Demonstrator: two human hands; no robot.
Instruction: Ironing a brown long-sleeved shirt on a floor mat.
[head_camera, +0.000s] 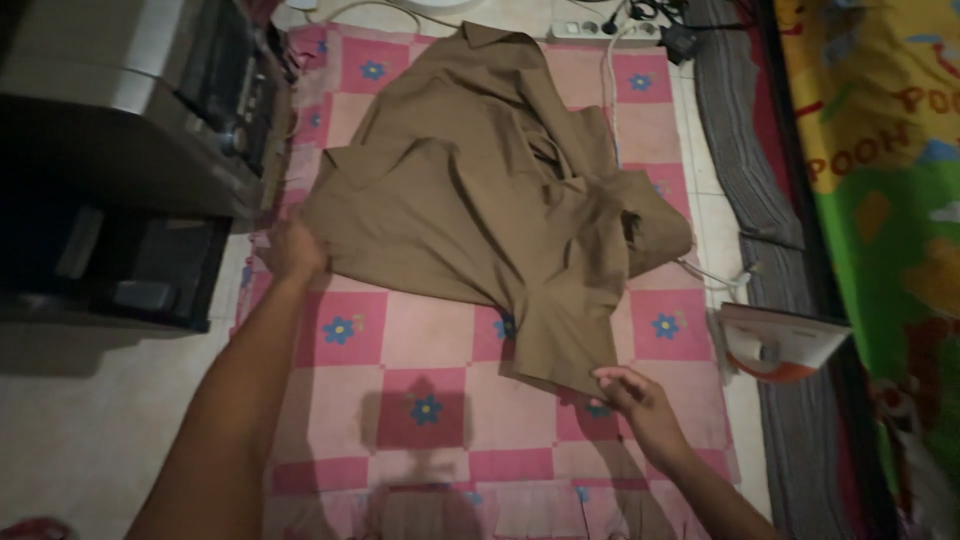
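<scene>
1. From the head camera I see my left hand (292, 250) at the lower left corner of the brown shirt (480, 200), its fingers curled down onto the cloth edge; it seems to pinch the fabric, though the dim light keeps me from seeing the fingertips clearly.
2. My right hand (640, 400) sits at the bottom hem of the shirt's near flap, thumb and fingers partly closed and touching the edge of the cloth, the palm turned down.
3. The shirt lies spread and rumpled across the pink checked mat (430, 340) with blue flowers, its collar at the far end and one sleeve bunched toward the right side.
4. The mat lies on the pale floor (90, 420), and my two forearms reach over its near end, well apart from each other.
5. A clothes iron (780, 345), white and orange, rests just beside the mat's right edge, near my right hand but not touching it.
6. A dark cabinet (110, 200) with a stereo unit stands to the left, close to my left hand.
7. A grey striped cloth (745, 150) runs along the right, beside a colourful play mat (880, 150).
</scene>
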